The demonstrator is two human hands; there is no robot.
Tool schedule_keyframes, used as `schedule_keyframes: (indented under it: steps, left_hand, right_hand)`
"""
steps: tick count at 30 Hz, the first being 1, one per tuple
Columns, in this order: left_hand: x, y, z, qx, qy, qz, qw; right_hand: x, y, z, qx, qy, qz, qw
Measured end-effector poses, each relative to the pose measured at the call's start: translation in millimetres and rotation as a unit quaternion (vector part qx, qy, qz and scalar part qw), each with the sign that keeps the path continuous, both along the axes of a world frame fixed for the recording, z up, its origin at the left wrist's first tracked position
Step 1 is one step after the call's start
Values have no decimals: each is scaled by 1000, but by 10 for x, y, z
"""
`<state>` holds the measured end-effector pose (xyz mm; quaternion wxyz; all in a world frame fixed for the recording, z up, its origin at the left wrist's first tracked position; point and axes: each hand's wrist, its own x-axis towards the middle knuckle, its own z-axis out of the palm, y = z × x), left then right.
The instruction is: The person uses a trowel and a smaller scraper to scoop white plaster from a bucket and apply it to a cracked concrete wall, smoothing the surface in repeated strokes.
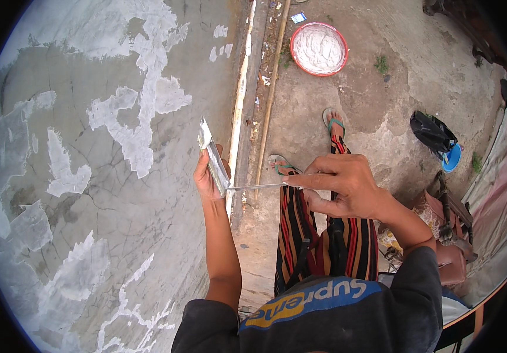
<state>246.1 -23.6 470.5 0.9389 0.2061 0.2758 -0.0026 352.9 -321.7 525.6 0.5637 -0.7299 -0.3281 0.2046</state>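
A flat metal scraper (216, 162) with whitish paste on its upper end is held upright in my left hand (207, 175). My right hand (339, 183) grips a second thin metal blade (256, 187) between thumb and fingers, held sideways, its left end at the lower end of the first scraper. To the left of both hands is a grey wall (118, 217) with cracks and patches of white filler.
Beyond my sandalled feet, a red-rimmed basin (319, 49) of white paste sits on the concrete ground. A bamboo pole (271, 88) lies along the wall's foot. Rightward are a black bag (430, 129), a blue basin (452, 159), piled items and a pale sheet (489, 194).
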Motion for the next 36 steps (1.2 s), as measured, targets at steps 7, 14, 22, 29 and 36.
schedule_keyframes:
  steps: [7, 14, 22, 29, 36]
  left_hand:
    - [109, -285, 290, 174, 181, 1, 968]
    - [208, -345, 392, 151, 147, 10, 977]
    - [153, -287, 332, 137, 136, 41, 980]
    - [195, -372, 330, 127, 148, 4, 981]
    - [141, -346, 303, 111, 101, -11, 989]
  right_hand:
    - [86, 134, -263, 16, -52, -103, 993]
    - [28, 166, -457, -40, -176, -95, 979]
    - [167, -202, -430, -84, -210, -50, 973]
    - [305, -37, -313, 93, 297, -7, 950]
    - [259, 103, -613, 68, 452, 79, 886]
